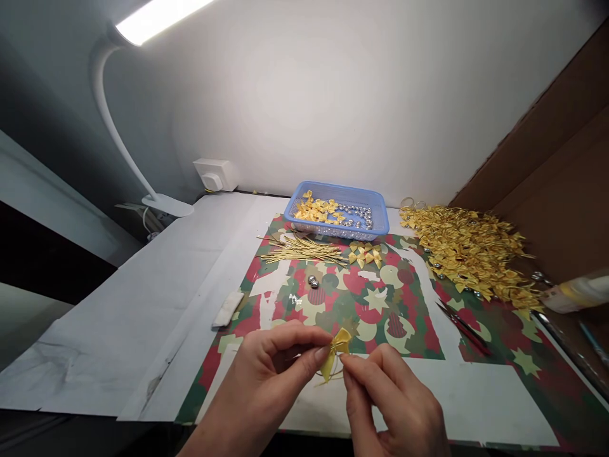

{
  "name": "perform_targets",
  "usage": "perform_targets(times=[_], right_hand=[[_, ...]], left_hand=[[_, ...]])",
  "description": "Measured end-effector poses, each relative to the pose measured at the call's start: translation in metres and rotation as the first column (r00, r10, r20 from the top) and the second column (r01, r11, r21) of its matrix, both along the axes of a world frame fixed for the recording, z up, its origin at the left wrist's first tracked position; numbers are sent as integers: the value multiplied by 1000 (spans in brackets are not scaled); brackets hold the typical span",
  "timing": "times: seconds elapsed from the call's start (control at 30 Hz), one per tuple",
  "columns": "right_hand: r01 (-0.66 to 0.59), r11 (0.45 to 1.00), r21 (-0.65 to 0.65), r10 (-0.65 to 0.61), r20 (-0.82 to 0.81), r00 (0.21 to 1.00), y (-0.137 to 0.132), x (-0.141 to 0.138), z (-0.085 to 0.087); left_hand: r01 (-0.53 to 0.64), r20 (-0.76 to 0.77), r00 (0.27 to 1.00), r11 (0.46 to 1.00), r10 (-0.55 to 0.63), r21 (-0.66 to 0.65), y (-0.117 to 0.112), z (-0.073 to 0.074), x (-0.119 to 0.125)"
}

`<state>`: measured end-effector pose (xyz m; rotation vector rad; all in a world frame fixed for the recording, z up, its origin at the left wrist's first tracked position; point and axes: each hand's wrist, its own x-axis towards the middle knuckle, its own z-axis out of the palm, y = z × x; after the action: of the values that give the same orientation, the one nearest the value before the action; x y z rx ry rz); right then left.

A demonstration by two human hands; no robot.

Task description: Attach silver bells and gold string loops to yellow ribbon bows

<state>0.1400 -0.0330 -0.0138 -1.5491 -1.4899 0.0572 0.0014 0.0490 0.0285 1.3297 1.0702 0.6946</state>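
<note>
Near the front of the table, my left hand [285, 365] pinches a small yellow satin bow [341, 341] between thumb and forefinger. Thin gold cord [328, 379] loops below the bow. My right hand [387, 397] is closed close beside it, thumb and forefinger pressed together at the cord; the exact spot they grip is partly hidden. Two silver jingle bells [313, 281] lie on the patterned sheet beyond my hands. Farther back is a bundle of cut gold cords [304, 249], with several loose yellow bows [365, 254] to its right.
A blue basket [384, 219] at the wall holds yellow bows and silver bells. A large heap of gold bows [471, 251] covers the back right. Scissors [464, 327], a white bottle [578, 292] and a folded white pad [228, 310] lie around. A lamp [109, 114] stands left.
</note>
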Motion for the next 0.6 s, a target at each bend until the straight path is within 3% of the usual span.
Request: perform_targets(times=[0.3, 0.4, 0.6], right_hand=[[-32, 999, 7, 32, -6, 999, 0, 1, 0], [-40, 999, 8, 40, -48, 998, 1, 1, 0], [-57, 998, -19, 55, -107, 993, 1, 2, -1]], left_hand=[[-27, -18, 1000, 998, 26, -55, 1, 5, 2], [7, 57, 998, 981, 4, -192, 1, 3, 0], [55, 249, 966, 878, 74, -476, 4, -3, -3]])
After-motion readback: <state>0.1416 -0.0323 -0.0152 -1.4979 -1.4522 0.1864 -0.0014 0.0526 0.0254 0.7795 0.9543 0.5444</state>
